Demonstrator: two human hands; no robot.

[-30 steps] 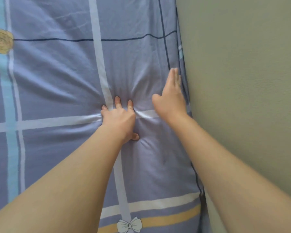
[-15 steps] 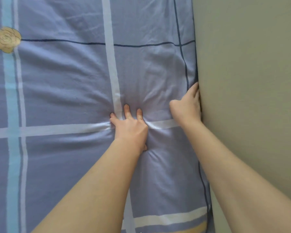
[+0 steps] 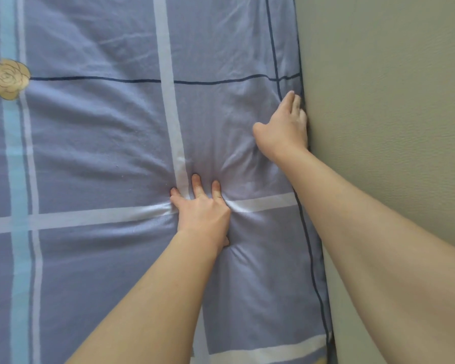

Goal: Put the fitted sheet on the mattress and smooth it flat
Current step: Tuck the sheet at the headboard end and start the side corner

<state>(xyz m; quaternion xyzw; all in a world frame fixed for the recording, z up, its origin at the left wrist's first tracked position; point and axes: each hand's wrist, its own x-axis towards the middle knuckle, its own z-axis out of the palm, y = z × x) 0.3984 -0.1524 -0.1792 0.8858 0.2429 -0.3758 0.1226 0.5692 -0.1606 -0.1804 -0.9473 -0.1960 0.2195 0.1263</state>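
A blue-violet fitted sheet (image 3: pixel 95 143) with white, light-blue and dark-blue stripes and a yellow rose print covers the mattress across most of the view. My left hand (image 3: pixel 201 211) presses palm-down on the sheet where two white stripes cross, fingers spread, and creases radiate from it. My right hand (image 3: pixel 284 130) lies flat at the sheet's right edge, its fingers pushed into the narrow gap between mattress and wall. The fingertips there are partly hidden. Neither hand holds cloth that I can see.
A plain grey-green wall (image 3: pixel 392 127) runs along the whole right side, tight against the mattress edge. The sheet stretches on to the left and far side beyond the frame.
My right hand has moved from above the sheet to the right edge and slid forward along the gap by the wall. My left hand stays pressed on the same spot.
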